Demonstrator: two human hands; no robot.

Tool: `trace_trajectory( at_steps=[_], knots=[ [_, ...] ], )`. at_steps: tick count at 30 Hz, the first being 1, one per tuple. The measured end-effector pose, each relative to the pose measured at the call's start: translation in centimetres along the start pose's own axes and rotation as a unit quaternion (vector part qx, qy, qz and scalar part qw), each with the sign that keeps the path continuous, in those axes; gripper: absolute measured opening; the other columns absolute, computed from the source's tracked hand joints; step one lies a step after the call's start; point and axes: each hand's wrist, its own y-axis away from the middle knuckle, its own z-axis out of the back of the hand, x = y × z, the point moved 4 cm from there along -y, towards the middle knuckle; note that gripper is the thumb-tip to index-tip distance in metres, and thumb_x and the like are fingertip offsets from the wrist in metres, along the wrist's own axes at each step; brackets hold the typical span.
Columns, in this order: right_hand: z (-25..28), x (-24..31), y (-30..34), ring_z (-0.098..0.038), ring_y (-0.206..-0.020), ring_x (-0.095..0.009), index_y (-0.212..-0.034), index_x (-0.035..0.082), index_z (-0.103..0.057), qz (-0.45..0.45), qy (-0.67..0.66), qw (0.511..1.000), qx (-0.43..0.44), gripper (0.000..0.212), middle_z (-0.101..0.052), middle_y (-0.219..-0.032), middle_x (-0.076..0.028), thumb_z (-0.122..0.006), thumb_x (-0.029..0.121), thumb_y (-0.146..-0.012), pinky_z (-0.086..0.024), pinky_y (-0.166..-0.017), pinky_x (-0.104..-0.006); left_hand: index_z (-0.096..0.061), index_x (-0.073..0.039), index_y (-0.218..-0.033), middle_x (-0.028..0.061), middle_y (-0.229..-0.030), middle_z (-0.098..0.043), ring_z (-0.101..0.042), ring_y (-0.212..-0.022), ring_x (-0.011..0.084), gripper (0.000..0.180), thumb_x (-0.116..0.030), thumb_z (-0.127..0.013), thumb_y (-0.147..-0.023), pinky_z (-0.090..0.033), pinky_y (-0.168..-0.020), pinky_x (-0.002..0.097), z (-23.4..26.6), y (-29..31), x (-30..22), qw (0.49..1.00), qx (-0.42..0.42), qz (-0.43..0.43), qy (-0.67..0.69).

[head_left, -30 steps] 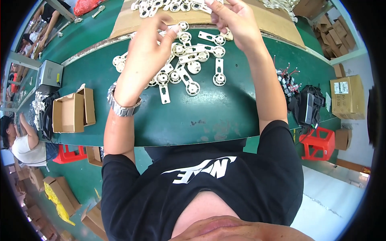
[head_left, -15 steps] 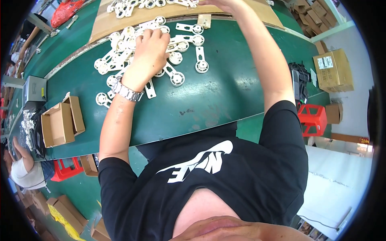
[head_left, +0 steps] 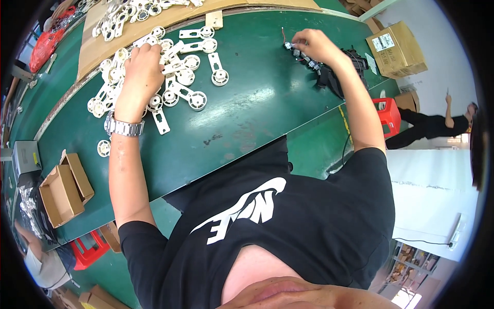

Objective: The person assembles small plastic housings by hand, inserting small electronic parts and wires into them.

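My left hand [head_left: 142, 69], with a metal watch on its wrist, rests curled over a heap of white plastic parts [head_left: 186, 76], flat arms with a round wheel-like end. Its fingertips point down into the heap, so what they grip is hidden. At the right of the table my right hand [head_left: 316, 46] has its thumb and fingers bent together at the end of a row of small silver motors [head_left: 311, 63]. A small motor with a red wire [head_left: 287, 46] shows at those fingertips.
More white parts [head_left: 141, 14] lie on a cardboard sheet [head_left: 91, 49] along the far side. Black gear [head_left: 355, 64] sits beside the motors. An open cardboard box [head_left: 62, 193] stands at left, a closed carton [head_left: 397, 50] at far right. A person [head_left: 432, 126] stands beyond the red stool [head_left: 387, 117].
My right hand has come from the far cardboard sheet rightward and nearer, down to the small motors. My left hand stays on the heap. The whole view has shifted, and a person now shows at right.
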Motion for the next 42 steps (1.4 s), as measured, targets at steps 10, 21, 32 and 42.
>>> trace_trajectory(
  at_steps=[10,21,32,42],
  knots=[
    [-3.6,0.0,0.3,-0.061,-0.112,-0.039,-0.110,0.013,-0.080,-0.039,0.064,0.992,-0.103,0.027,-0.068,-0.110,-0.013,-0.080,0.029,-0.089,-0.052,-0.097,-0.0504,-0.065,0.001,-0.130,0.0187,-0.119,-0.060,-0.057,-0.108,0.0354,0.039,0.001,-0.069,-0.092,-0.047,-0.100,0.0431,1.4,-0.3,2.0,0.986,-0.103,-0.038,0.124],
    [5.6,8.4,0.3,-0.059,-0.062,-0.008,-0.107,-0.003,-0.072,-0.074,-0.205,0.943,-0.250,0.026,-0.068,-0.072,-0.004,-0.075,0.018,-0.092,-0.050,-0.058,-0.0279,-0.061,0.000,-0.131,0.0090,-0.128,-0.067,-0.064,-0.113,0.0179,0.034,-0.023,-0.065,-0.106,-0.055,-0.099,0.0370,4.5,-0.8,3.2,0.833,-0.041,0.059,0.548],
    [7.4,25.1,-4.5,-0.065,-0.064,-0.013,-0.109,0.001,-0.078,0.259,-0.332,0.865,-0.275,0.024,-0.073,-0.077,-0.008,-0.075,0.019,-0.093,-0.052,-0.060,-0.0289,-0.043,0.003,-0.152,0.0183,-0.151,-0.055,-0.056,-0.138,0.0302,0.051,-0.013,-0.060,-0.107,-0.047,-0.118,0.0583,5.6,-0.5,3.4,0.530,0.008,0.072,0.845],
    [5.4,27.0,-5.3,-0.069,-0.077,-0.037,-0.114,-0.001,-0.068,0.315,-0.368,0.840,-0.245,0.019,-0.071,-0.088,-0.018,-0.069,0.009,-0.098,-0.054,-0.071,-0.0434,-0.039,0.004,-0.155,0.0216,-0.153,-0.051,-0.056,-0.138,0.0335,0.058,-0.008,-0.063,-0.103,-0.047,-0.118,0.0571,6.9,-0.4,2.3,0.552,-0.029,0.007,0.834]
  ],
)
